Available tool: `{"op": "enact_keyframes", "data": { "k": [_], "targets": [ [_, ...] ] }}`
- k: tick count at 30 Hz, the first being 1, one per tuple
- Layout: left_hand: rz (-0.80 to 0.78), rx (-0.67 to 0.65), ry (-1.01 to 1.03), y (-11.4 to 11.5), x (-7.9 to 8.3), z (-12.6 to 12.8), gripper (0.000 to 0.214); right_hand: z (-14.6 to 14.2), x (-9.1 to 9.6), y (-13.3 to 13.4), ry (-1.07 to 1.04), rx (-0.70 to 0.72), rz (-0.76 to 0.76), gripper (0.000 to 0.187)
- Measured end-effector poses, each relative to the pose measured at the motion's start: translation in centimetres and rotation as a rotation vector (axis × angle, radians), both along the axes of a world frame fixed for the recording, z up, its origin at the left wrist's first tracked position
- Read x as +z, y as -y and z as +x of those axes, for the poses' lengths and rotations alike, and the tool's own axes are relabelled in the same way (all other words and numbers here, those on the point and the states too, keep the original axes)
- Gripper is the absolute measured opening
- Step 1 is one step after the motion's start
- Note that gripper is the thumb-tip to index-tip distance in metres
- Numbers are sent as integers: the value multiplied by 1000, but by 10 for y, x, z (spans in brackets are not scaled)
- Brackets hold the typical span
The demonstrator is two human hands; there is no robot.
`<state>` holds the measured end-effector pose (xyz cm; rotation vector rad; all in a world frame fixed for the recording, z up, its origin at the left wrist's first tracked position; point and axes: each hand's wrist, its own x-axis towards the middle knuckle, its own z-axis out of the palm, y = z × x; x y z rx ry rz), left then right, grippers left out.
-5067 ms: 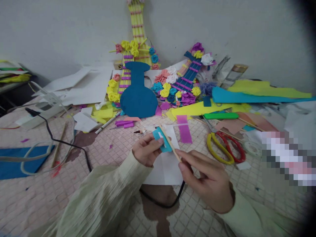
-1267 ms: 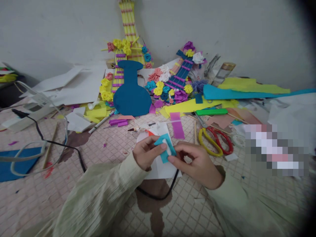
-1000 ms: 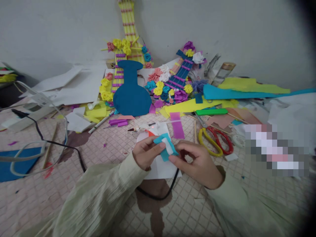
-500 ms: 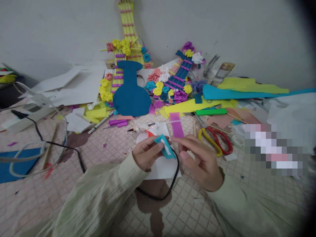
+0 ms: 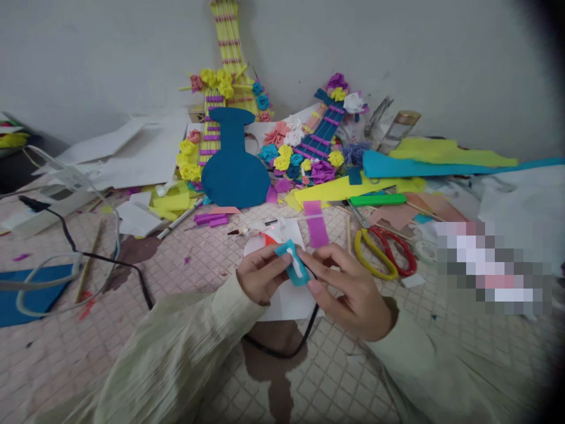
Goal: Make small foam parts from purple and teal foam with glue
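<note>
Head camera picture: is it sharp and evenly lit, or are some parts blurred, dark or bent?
Head view: soft even light, no glare; left hand, right hand and teal piece fairly sharp; right edge dark; pixelated block beside the scissors.

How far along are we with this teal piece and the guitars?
Done: the yellow guitar and the striped blue guitar by the wall carry flowers, and the teal piece has a white streak, probably glue. In hand: the left hand and right hand both pinch that piece. Left, it seems: the piece is attached to nothing, and the plain blue cutout is bare.
</note>
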<state>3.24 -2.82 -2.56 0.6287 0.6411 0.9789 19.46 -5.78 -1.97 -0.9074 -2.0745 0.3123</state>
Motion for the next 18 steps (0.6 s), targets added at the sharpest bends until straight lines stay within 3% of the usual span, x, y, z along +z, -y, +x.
{"op": "enact_keyframes", "data": {
  "k": [18],
  "targets": [
    [-88,53,9,-3,6,-1,10,0,0,1,-47,43,22,49]
  ]
}}
